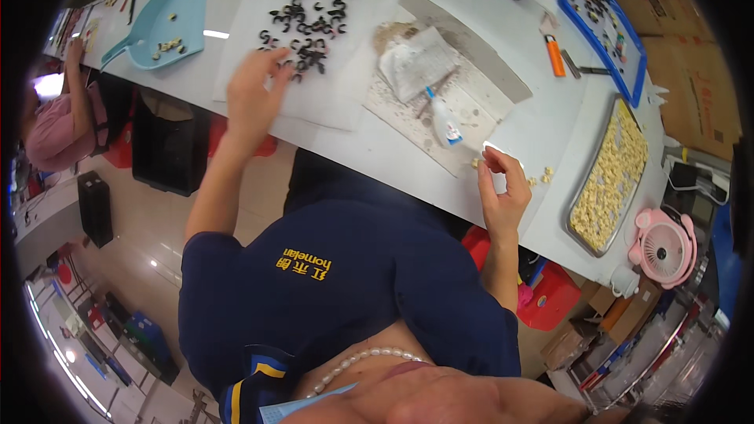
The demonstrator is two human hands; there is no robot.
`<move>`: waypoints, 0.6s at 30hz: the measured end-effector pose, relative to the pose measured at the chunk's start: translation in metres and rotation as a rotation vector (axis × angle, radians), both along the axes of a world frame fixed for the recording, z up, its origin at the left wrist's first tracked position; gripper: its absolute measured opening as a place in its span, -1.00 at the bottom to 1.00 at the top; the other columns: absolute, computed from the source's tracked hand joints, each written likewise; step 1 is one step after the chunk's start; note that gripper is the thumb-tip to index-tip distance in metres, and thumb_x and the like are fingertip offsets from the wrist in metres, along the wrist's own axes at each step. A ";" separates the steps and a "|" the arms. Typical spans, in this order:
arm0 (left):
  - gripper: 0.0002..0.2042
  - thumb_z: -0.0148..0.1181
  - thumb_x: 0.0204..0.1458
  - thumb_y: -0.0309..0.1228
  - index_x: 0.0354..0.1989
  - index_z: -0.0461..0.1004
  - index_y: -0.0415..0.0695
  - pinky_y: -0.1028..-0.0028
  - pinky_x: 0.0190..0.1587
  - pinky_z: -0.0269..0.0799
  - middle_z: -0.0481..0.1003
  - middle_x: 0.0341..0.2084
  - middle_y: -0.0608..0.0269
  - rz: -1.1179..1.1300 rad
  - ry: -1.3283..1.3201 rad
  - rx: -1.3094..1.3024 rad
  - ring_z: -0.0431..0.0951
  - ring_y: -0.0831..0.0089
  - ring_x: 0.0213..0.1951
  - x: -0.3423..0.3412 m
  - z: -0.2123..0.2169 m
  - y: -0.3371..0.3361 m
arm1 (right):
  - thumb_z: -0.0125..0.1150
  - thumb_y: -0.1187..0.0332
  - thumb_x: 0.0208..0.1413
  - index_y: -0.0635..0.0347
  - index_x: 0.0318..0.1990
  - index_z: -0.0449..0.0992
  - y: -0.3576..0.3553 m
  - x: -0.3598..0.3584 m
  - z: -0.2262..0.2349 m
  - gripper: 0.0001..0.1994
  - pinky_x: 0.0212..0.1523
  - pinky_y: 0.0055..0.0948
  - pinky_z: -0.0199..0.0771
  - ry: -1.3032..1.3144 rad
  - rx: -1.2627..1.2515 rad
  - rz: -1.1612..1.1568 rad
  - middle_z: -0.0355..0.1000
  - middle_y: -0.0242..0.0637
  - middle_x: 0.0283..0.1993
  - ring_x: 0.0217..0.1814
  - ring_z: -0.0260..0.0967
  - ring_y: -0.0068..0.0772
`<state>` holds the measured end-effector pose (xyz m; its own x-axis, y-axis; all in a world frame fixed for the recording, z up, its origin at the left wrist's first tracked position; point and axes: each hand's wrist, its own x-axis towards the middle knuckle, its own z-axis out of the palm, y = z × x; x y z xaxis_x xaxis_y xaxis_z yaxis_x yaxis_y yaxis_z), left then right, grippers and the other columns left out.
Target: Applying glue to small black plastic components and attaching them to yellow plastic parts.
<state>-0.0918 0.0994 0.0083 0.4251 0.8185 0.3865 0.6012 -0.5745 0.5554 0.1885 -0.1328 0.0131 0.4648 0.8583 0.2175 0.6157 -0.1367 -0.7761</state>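
Dozens of black curved pieces (295, 14) lie at the upper centre of the frame, the left hand (253, 100) at their lower edge, loosely curled. Right of centre, the right hand (506, 200) is half-curled beside small yellow pieces (547, 176); whether either grips anything, I cannot tell.

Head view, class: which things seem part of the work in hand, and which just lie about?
Likely in the work:
dark curved pieces by the left hand
small pale pieces beside the right hand
white bottle on a stained sheet
metal tray of pale pieces

Seemingly just lying about:
pink fan
orange tool
cardboard boxes
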 end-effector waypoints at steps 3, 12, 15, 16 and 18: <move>-0.86 0.12 -0.08 -0.49 -0.31 0.49 -0.11 0.37 -0.35 0.33 0.42 -0.51 0.15 0.206 0.138 0.246 0.45 0.25 -0.43 -0.057 -0.013 0.079 | 0.19 0.58 -0.14 0.28 -0.20 0.47 0.016 -0.015 -0.001 -0.74 -0.22 -0.50 0.38 -0.024 -0.006 0.048 0.44 -0.21 -0.25 -0.24 0.39 -0.35; -0.86 0.26 -0.25 -0.45 -0.45 0.52 0.03 0.31 -0.14 0.21 0.45 -0.34 0.35 0.113 0.113 0.372 0.42 0.32 -0.20 -0.061 -0.010 0.084 | 0.28 0.44 -0.15 0.25 -0.09 0.41 0.053 -0.044 -0.013 -0.61 -0.06 -0.39 0.31 -0.040 -0.002 -0.051 0.31 -0.16 -0.03 -0.01 0.28 -0.22; -0.83 0.32 -0.31 -0.48 -0.46 0.54 -0.04 0.41 -0.14 0.18 0.43 -0.44 0.37 -0.266 0.047 0.263 0.39 0.38 -0.23 -0.015 -0.008 0.023 | 0.28 0.42 -0.13 0.25 -0.09 0.40 0.053 -0.045 -0.017 -0.62 -0.08 -0.39 0.32 -0.002 -0.036 -0.088 0.31 -0.16 -0.04 -0.02 0.28 -0.23; -0.82 0.32 -0.32 -0.46 -0.45 0.55 -0.02 0.41 -0.17 0.15 0.41 -0.45 0.39 -0.272 0.070 0.259 0.38 0.38 -0.25 -0.005 -0.009 0.015 | 0.28 0.41 -0.12 0.26 -0.09 0.40 0.053 -0.045 -0.018 -0.62 -0.09 -0.39 0.32 0.007 -0.064 -0.114 0.31 -0.16 -0.05 -0.02 0.28 -0.24; -0.80 0.31 -0.32 -0.44 -0.41 0.56 -0.01 0.42 -0.22 0.09 0.39 -0.46 0.44 -0.270 0.114 0.262 0.34 0.40 -0.27 0.004 -0.016 0.011 | 0.28 0.40 -0.12 0.26 -0.09 0.40 0.054 -0.045 -0.015 -0.62 -0.11 -0.39 0.33 0.016 -0.087 -0.105 0.31 -0.16 -0.07 -0.04 0.29 -0.23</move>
<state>-0.0883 0.1105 -0.0074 0.6639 0.5511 0.5054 0.4588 -0.8339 0.3067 0.1440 -0.0791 -0.0024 0.5561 0.8198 0.1364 0.5821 -0.2670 -0.7681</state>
